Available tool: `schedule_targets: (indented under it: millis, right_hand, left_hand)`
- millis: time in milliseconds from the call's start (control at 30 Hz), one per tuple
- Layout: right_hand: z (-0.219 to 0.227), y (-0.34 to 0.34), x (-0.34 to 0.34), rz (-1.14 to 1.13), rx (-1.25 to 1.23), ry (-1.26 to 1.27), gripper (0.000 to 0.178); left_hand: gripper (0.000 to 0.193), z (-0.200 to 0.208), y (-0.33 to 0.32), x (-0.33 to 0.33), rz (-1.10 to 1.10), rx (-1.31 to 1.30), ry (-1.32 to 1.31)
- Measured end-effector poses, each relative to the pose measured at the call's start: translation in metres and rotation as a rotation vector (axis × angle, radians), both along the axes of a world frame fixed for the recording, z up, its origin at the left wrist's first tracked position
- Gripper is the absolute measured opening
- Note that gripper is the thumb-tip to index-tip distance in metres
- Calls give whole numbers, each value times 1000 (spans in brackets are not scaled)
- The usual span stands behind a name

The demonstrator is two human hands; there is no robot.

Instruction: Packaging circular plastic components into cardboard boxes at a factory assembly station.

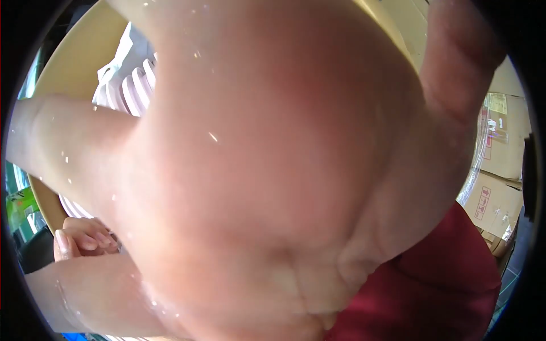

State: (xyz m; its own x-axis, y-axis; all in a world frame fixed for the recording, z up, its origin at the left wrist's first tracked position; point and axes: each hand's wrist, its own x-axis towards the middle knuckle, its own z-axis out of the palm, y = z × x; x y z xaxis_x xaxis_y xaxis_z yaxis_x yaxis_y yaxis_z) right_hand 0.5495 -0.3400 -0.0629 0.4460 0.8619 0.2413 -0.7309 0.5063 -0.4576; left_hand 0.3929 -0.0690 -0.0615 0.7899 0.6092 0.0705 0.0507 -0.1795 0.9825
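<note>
My right hand (pixel 273 153) is so close that its palm fills most of the head view. The spread fingers reach toward the left edge, and the thumb rises at the upper right. Nothing is held in it, and small bright flecks show on the skin. Past its lower fingers, my left hand (pixel 86 236) shows only in part, with fingers curled in; whatever they hold, if anything, is hidden. Behind the palm is a large round yellow container (pixel 74 62). Curved, ribbed whitish-pink pieces (pixel 135 91) lie inside it, mostly covered by my right hand.
Cardboard boxes (pixel 493 196) with clear plastic wrap are stacked at the right. Dark red fabric (pixel 421 290) spreads across the lower right. A bright green item (pixel 21 206) sits at the far left, beside dark shapes. The centre of the scene is hidden by the palm.
</note>
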Motion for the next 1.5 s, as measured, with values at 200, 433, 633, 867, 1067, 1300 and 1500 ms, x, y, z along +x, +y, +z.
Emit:
schedule_targets:
  millis: [200, 433, 633, 867, 1067, 1300, 1500]
  right_hand:
    - [-7, 5, -6, -26, 21, 81, 72]
    - [-17, 14, -8, -29, 48, 159, 71]
    - [-17, 21, -10, -36, 51, 194, 70]
    - [-21, 23, -18, -57, 35, 252, 68]
    - [-21, 26, -20, -65, 31, 290, 67]
    - [-20, 14, -17, -93, 10, 351, 66]
    - [-7, -14, 5, -105, 12, 393, 65]
  left_hand:
    - [27, 4, 13, 0, -306, -101, -25]
    - [37, 8, 23, -2, -586, -201, -55]
    - [40, 18, -1, -3, -414, -68, -9]
    - [41, 29, -21, 5, -377, -183, 4]
    - [41, 23, -16, -6, -210, 49, 42]
    - [39, 22, -21, 0, -251, 29, -26]
    - [37, 35, -45, 21, -272, 36, -82]
